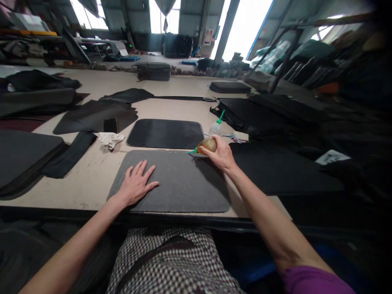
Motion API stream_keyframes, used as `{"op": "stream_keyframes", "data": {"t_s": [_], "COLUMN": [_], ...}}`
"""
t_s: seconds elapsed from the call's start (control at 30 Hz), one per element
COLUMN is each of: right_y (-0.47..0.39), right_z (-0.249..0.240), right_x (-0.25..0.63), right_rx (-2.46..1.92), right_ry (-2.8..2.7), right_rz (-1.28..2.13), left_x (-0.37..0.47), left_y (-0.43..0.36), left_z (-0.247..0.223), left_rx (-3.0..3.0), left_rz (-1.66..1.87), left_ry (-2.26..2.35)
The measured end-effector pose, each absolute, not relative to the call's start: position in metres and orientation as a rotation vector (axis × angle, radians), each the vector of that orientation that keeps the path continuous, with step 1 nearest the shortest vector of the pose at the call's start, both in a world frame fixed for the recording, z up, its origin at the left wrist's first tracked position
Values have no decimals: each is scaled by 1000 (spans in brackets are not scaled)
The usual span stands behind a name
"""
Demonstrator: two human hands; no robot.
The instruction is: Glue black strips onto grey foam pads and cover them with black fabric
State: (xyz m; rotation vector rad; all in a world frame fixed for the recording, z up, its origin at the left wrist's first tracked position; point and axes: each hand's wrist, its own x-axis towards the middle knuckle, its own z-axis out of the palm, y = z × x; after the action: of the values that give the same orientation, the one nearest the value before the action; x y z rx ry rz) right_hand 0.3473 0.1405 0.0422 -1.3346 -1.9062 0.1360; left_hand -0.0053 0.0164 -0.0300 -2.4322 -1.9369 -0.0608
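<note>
Your right hand (223, 155) grips the bottle (207, 146), its green tip at the grey mat's (180, 183) far edge; your left (136, 184) lies open on the mat's left side. The mat sits by the worktop's (76, 185) near edge, windows (165, 17) beyond.

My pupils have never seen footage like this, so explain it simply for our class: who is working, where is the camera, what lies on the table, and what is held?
There is no machine here: these are a person's own bare hands. The single picture comes from a camera worn on the head, looking forward and down.

The left hand lies spread on a grey panel. The right hand holds a squeeze bottle, its green nozzle at the panel's far edge.

Also on the table are a rounded black panel, a second green-tipped bottle, something white and crumpled, and dark sheets.
</note>
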Motion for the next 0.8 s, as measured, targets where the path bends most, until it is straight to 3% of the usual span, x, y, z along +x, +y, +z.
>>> {"op": "stream_keyframes", "data": {"t_s": [0.63, 0.8], "right_y": [107, 73], "right_z": [65, 86], "right_x": [465, 409], "right_rx": [-1683, -1508], "right_ry": [-1584, -1412], "right_rz": [-22, 380], "left_x": [-8, -22], "left_y": [18, 16], "left_z": [-38, -12], "left_rx": [-2438, -2421], "left_rz": [-157, -433], "left_ry": [-1926, -1991]}}
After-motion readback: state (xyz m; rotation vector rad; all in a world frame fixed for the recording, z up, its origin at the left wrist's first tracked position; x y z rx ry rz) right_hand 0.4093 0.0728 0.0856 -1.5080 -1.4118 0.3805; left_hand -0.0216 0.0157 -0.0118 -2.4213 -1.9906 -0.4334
